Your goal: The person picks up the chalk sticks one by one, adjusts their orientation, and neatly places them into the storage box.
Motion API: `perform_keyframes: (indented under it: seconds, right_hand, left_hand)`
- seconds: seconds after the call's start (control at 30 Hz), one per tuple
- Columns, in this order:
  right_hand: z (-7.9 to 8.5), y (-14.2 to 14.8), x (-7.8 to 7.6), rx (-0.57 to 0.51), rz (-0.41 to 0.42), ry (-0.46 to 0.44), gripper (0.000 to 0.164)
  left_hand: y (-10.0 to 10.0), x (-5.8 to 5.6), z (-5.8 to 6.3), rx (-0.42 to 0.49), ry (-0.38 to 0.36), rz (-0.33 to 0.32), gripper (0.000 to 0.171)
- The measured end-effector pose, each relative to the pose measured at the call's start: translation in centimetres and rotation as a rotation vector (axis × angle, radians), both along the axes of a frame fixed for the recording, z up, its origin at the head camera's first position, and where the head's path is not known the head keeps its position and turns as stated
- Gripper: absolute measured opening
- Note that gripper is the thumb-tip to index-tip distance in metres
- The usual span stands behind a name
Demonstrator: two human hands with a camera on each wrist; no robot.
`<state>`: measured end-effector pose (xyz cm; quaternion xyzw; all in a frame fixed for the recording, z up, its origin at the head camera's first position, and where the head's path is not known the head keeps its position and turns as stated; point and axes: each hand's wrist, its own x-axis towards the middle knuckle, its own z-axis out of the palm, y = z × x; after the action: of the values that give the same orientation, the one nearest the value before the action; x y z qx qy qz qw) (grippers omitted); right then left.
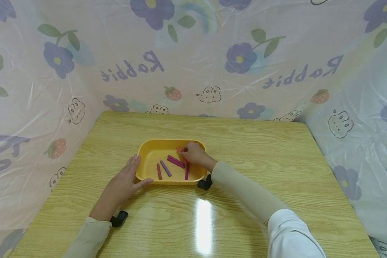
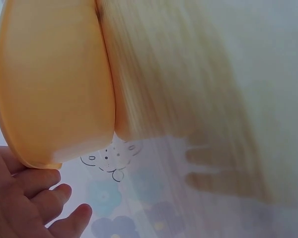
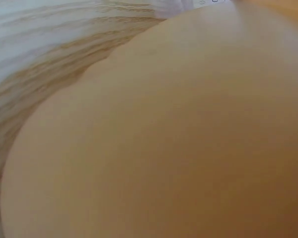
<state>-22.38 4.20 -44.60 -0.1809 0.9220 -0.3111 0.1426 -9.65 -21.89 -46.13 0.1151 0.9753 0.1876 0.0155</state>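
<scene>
A shallow yellow plastic tray (image 1: pixel 151 143) stands on the table, with several short crayon-like sticks in it. Among them are a purple stick (image 1: pixel 166 168), a dark red stick (image 1: pixel 159 171) and a magenta stick (image 1: pixel 186 172). My left hand (image 1: pixel 122 184) rests on the tray's near left corner, fingers along the left rim and thumb at the front rim. In the left wrist view its fingers (image 2: pixel 42 181) touch the rim. Over the tray's right part, my right hand (image 1: pixel 193 153) pinches a red stick (image 1: pixel 178 149). The right wrist view shows mostly blurred skin.
The wood-grain table (image 1: pixel 261 161) extends around the tray. A patterned plastic sheet (image 1: pixel 193 79) hangs at the back and both sides. Black wrist-mounted pieces show beside the left wrist (image 1: pixel 118 219) and right wrist (image 1: pixel 205 182).
</scene>
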Motion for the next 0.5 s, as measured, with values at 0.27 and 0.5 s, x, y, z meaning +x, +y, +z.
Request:
perform_keyframes:
  seconds: [0.27, 0.5]
  right_hand:
    - [-0.47, -0.14, -0.31, -0.009, -0.061, -0.057, 0.020]
    - [-1.04, -0.16, -0.51, -0.035, -0.061, -0.076, 0.021]
  left_hand:
    - [0.00, -0.04, -0.02, 0.000, -0.007, 0.004, 0.103]
    - [0.03, -0.06, -0.01, -0.005, -0.010, -0.003, 0.103]
